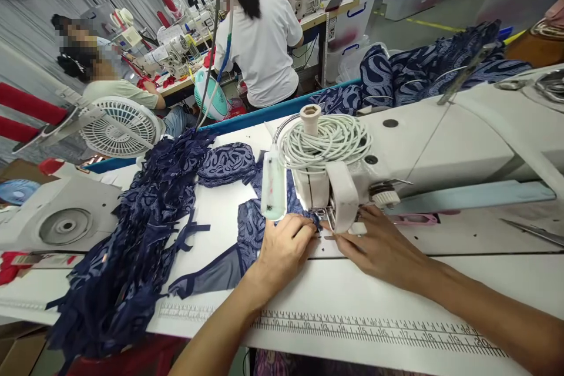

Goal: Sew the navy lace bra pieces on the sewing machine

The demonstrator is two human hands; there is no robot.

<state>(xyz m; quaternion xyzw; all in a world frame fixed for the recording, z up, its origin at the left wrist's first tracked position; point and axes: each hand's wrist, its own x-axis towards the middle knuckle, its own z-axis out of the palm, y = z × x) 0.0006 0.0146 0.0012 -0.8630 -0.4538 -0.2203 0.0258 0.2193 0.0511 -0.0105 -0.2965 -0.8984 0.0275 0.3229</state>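
Note:
My left hand (282, 247) lies on the white sewing table (396, 294) with its fingers curled, pressing a dark blue lace garment piece (249, 226) toward the presser foot of the white sewing machine (440, 147). My right hand (379, 244) rests just right of the needle. Its fingers are pinched together at the foot, on the edge of the fabric. The needle itself is hidden behind the machine head.
A heap of dark blue lace pieces (145, 229) covers the table's left side. More blue fabric (418, 70) is piled behind the machine. A coil of white cord (326, 141) sits on the machine head. A small white fan (117, 126) stands at left. Other people sit at machines beyond.

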